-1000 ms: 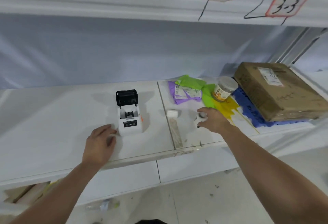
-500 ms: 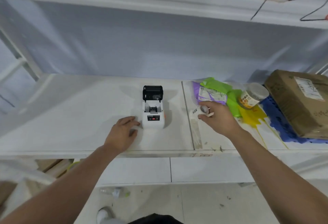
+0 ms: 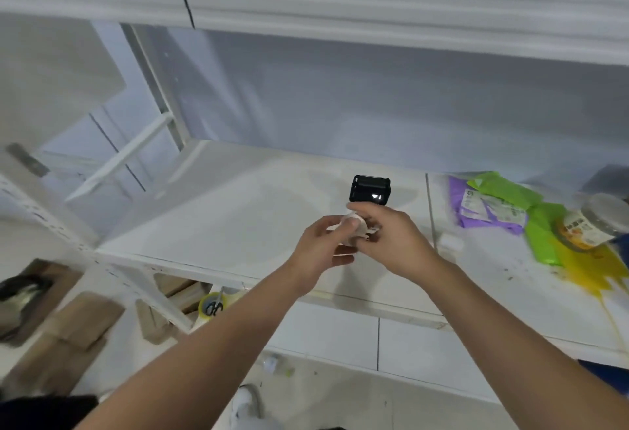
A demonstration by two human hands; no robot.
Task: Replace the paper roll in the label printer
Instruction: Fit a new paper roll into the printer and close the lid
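Both hands meet above the front of the white desk (image 3: pixel 211 225), in front of the printer (image 3: pixel 370 188). The left hand (image 3: pixel 318 252) comes in from the lower left with its fingers (image 3: pixel 350 223) curled round a small white paper roll (image 3: pixel 352 225); the thumb lies over the top of the roll and the lower fingers cup it from beneath. The right hand (image 3: pixel 391 242) reaches across from the right, and its fingers (image 3: pixel 360 208) close on the same roll from above and from the right side. The roll is thus pinched between the two hands, held clear of the desk, and mostly hidden by them. A short white strip shows between the hands at the roll's right edge; whether it is loose paper or part of the printer I cannot tell.

Of the printer only the black open lid shows, upright just behind the hands; its body is covered by them.

Further right on the desk lie a purple bag (image 3: pixel 483 212) with a printed label and a green bag (image 3: pixel 531 212), overlapping. A jar (image 3: pixel 592 225) lies tilted at the right edge, on a yellow sheet (image 3: pixel 592 269). A small white block (image 3: pixel 451 242) sits near the right wrist.

Below the desk at left stand a tape roll (image 3: pixel 212 305) and cardboard (image 3: pixel 68 327) on the floor.
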